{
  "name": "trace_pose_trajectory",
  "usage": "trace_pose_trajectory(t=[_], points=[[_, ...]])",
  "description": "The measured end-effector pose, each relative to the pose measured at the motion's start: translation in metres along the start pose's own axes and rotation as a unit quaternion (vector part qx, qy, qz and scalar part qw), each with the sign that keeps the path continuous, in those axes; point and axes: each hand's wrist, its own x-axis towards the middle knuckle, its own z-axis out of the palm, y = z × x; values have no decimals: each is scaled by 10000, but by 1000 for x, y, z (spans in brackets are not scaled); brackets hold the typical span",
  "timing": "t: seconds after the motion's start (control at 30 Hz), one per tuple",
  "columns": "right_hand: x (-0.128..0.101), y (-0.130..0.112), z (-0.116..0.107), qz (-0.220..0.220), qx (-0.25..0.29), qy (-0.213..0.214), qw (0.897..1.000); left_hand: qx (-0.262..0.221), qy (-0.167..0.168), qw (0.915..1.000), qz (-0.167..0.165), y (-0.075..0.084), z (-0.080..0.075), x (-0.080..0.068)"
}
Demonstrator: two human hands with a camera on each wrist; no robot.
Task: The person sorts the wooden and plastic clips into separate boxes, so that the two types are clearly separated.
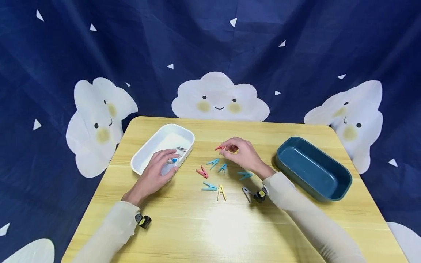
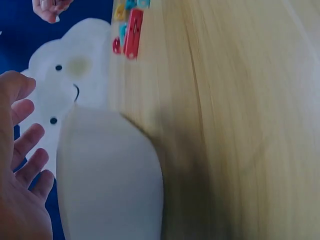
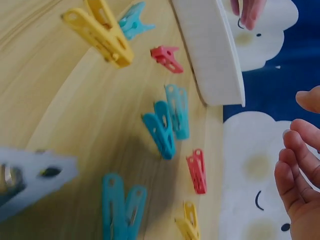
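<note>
Tabletop: right hand pinches red peg; left hand relaxed over white tray.

The head camera looks down over the whole wooden table. Both wrist cameras sit close and tilted, somewhat blurred; each shares the white tray and scattered clothespins near the table's middle.
</note>
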Motion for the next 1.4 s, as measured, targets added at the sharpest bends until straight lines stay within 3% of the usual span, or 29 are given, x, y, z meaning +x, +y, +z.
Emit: trace_pose_trajectory(t=[0.3,0.63,1.07,1.4], points=[[-24,7,-29,228,-51,236,9994,-212,-306,9985,396,21,17,3],[-54,24,-63,546,-323,588,9963,-421,-1062,9934,32,37,39,-2],[-101,46,-109,695,-816,1132,9878,-453,-1474,9880,72,34,61,-7],[-141,56,-141,1424,-791,1579,9739,-245,-1508,9883,38,31,70,-7]])
